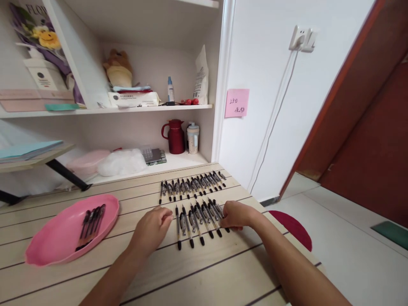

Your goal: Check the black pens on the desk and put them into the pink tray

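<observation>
Two rows of black pens lie on the wooden table [204,276]: a far row [191,186] and a near row [197,221]. My left hand [152,229] rests at the left end of the near row, its fingertips touching the leftmost pen. At the right end, my right hand [236,215] lies fingers-down on the last pens. Neither hand has lifted a pen. A pink oval dish [51,242] at the left holds several more black pens [91,225].
Behind the table, a shelf unit holds a red jug [174,136], a cup [193,138], a white bag [123,161], boxes and a plush toy. A pink sticky note [236,103] is on the wall. The table's right edge drops to the floor with a red mat [295,227].
</observation>
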A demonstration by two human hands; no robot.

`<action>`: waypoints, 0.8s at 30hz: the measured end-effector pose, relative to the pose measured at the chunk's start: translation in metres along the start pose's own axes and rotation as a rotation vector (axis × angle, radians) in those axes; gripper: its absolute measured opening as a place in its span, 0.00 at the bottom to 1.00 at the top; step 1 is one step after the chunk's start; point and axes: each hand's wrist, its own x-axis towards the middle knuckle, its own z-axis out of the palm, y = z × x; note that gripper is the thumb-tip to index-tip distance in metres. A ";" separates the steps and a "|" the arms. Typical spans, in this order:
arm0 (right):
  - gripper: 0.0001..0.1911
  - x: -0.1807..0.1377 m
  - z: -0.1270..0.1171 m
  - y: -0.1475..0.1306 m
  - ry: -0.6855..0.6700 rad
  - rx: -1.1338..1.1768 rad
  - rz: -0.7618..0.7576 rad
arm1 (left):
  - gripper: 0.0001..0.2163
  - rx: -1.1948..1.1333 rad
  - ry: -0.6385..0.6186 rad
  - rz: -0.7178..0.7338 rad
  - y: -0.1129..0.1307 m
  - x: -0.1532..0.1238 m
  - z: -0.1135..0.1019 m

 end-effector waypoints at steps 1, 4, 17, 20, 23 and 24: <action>0.10 0.000 0.000 0.000 0.003 0.010 -0.001 | 0.10 -0.036 -0.007 0.013 0.003 -0.001 0.002; 0.09 -0.001 -0.003 0.002 0.043 0.075 -0.010 | 0.10 -0.233 -0.044 0.012 0.013 -0.005 0.009; 0.10 -0.012 0.026 -0.046 0.037 0.358 -0.551 | 0.13 -1.270 -0.320 -0.487 0.057 -0.025 0.040; 0.13 -0.011 0.006 -0.031 0.226 0.417 -0.329 | 0.12 -1.297 -0.292 -0.563 0.053 -0.023 0.037; 0.07 -0.009 -0.009 -0.012 0.481 0.242 -0.115 | 0.13 -1.250 -0.298 -0.577 0.047 -0.022 0.034; 0.04 -0.008 -0.009 -0.006 0.520 0.170 -0.060 | 0.13 -1.232 -0.302 -0.560 0.045 -0.022 0.034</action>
